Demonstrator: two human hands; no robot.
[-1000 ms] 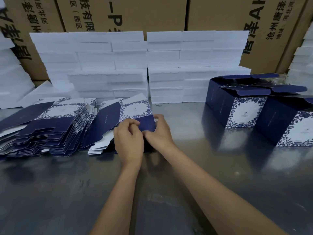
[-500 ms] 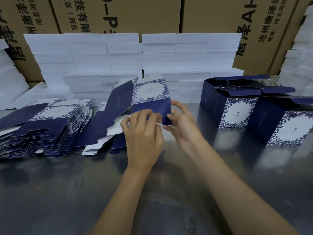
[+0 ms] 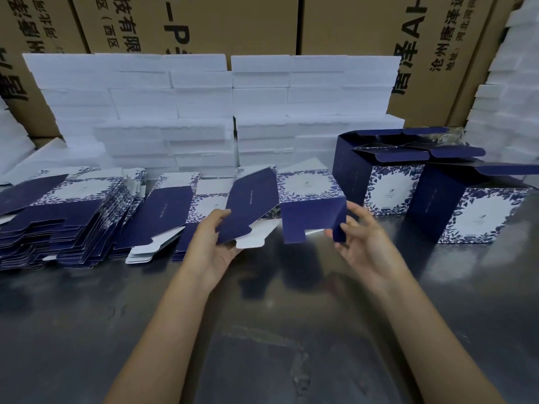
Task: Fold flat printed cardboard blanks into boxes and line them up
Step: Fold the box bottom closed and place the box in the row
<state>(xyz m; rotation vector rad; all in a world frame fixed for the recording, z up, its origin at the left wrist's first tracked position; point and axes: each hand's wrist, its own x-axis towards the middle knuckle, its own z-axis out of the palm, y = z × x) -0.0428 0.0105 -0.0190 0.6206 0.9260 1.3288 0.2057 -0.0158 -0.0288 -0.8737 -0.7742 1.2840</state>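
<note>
Holding one cardboard blank (image 3: 309,196) up above the steel table (image 3: 262,330), I had it between both hands, partly opened out.

Left hand (image 3: 211,246): fingers curled under the navy side panel at the blank's left, thumb laid on top of it; a white flap stuck out just beside the fingertips.

Right hand (image 3: 360,240): thumb and fingertips pinched the navy flap at the blank's lower right corner.

Blank: navy panels, one floral-bordered panel with a white centre facing up, tilted, clear of the table surface.

Stack of flat blanks (image 3: 67,217): fanned out on the table at the far left, navy and floral faces up. A second, smaller heap (image 3: 172,217) lay beside it, just behind my left hand.

Folded boxes (image 3: 385,176): two stood upright on the right, side by side, top flaps open, the nearer box (image 3: 478,208) well apart from my right hand.

White foam slabs (image 3: 204,106): stacked in rows along the back of the table.

Brown cartons (image 3: 239,21): printed with black characters, standing behind the foam.
</note>
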